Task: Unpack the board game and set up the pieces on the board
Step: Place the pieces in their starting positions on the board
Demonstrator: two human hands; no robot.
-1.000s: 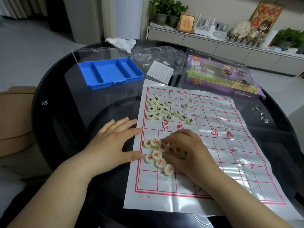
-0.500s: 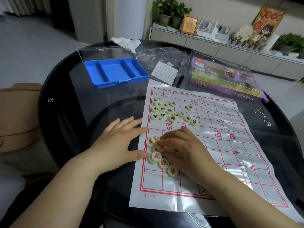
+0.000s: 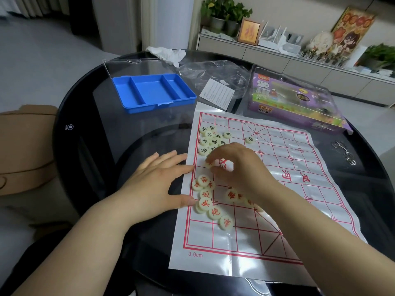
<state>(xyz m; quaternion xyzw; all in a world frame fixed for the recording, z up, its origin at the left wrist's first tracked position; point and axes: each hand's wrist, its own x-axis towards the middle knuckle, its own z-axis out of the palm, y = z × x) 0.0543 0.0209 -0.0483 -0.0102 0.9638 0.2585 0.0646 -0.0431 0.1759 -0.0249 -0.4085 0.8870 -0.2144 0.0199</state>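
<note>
Two heaps: red-marked pieces (image 3: 206,202) and black-marked pieces (image 3: 210,138) bunch along the left edge of the board (image 3: 320,167), which lies on the near right of the surface (image 3: 106,146).
Left hand (image 3: 154,182): flat, fingers straight, pressing at the board's left edge.
Right hand (image 3: 237,167): fingers curled, pinching a piece (image 3: 208,164) between the heaps.
Doing it well: probably read its character, lift clear, and seat it on a line crossing, not in a square.
</note>
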